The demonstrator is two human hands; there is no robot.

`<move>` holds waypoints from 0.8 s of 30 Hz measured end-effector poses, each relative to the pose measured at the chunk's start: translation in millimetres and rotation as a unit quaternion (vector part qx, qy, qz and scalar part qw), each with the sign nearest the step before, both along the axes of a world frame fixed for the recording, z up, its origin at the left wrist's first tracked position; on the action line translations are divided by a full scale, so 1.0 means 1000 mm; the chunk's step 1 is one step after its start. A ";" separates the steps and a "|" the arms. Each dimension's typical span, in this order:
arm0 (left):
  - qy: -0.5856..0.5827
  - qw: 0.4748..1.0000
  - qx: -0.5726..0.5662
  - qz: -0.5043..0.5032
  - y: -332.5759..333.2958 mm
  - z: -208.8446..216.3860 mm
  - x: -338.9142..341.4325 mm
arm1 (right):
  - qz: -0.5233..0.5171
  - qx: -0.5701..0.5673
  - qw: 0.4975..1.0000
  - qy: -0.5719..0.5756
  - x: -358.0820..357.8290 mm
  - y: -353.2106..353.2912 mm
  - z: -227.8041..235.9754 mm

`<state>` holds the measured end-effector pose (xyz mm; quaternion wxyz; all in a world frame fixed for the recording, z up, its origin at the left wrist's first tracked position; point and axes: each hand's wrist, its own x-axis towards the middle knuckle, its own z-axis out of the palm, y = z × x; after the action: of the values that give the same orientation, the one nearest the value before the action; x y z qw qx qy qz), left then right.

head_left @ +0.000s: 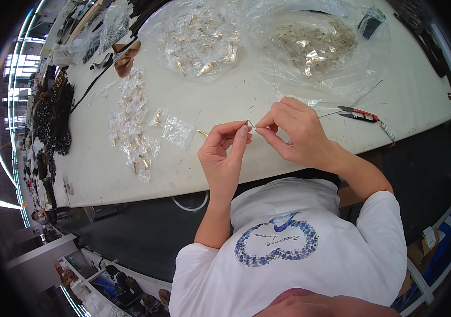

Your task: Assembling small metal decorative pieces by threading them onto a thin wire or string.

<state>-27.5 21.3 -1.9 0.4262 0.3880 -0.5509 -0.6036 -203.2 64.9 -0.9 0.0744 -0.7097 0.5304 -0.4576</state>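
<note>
Closely, my left grip (224,153) and my right grip (295,129) face each other over the broad white desk (93,169), a thin, bent, thread-like strand (251,124) bridging the small gap between their fingertips. Both are pinched, thumb against forefinger, each seeming to have one end. The strand's short visible length runs roughly left to right, about equally near both. A long, fine dark line (336,112) stretches from behind my right grip toward the red-and-black thread snips (360,114); I cannot tell whether it joins the strand. Just left of my left grip's fingers sits a slim gold-coloured metal piece (202,133).

Beyond, a large clear plastic bag (154,33) holds many gold-toned pieces; another crumpled clear sack (336,84), to its right, holds a brownish-beige heap, too fine to make out. Leftward lie small transparent packets (130,100), some showing gold pieces, beside a flat see-through pouch (178,132).
</note>
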 end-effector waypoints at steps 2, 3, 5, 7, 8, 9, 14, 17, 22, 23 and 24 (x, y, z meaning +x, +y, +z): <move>-0.027 0.998 -0.049 -0.015 0.001 -0.004 -0.001 | 0.001 0.017 0.997 -0.069 0.002 -0.001 -0.003; -0.027 0.998 -0.049 -0.015 0.002 -0.006 -0.002 | 0.001 0.018 0.997 -0.069 0.003 -0.001 -0.003; -0.036 0.997 -0.065 -0.022 0.004 -0.007 -0.004 | -0.001 0.064 0.990 -0.123 0.004 0.000 -0.002; -0.033 0.995 -0.087 -0.026 0.005 -0.011 -0.003 | 0.000 0.088 0.986 -0.139 0.002 0.002 -0.001; -0.029 0.993 -0.108 -0.030 0.005 -0.013 -0.003 | 0.001 0.111 0.982 -0.156 0.000 0.002 0.000; -0.029 0.993 -0.108 -0.029 0.005 -0.014 -0.003 | 0.001 0.111 0.982 -0.156 0.000 0.003 0.000; -0.102 0.962 -0.252 0.007 0.004 -0.014 -0.003 | 0.055 0.242 0.906 -0.344 -0.003 0.000 0.003; -0.144 0.920 -0.363 0.021 0.001 -0.014 -0.005 | 0.085 0.268 0.877 -0.389 -0.008 -0.001 -0.004; -0.160 0.903 -0.398 0.023 0.000 -0.013 -0.004 | 0.110 0.340 0.819 -0.449 -0.012 -0.001 -0.001; -0.164 0.906 -0.391 0.018 0.000 -0.012 -0.004 | 0.117 0.343 0.807 -0.467 -0.011 -0.001 -0.001; -0.164 0.906 -0.391 0.020 -0.001 -0.012 -0.004 | 0.118 0.344 0.807 -0.466 -0.012 -0.001 -0.001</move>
<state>-31.3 20.7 -14.4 0.4595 0.2945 -0.7968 -0.2594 -214.7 63.7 -2.4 0.6052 -0.3966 0.4669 -0.5083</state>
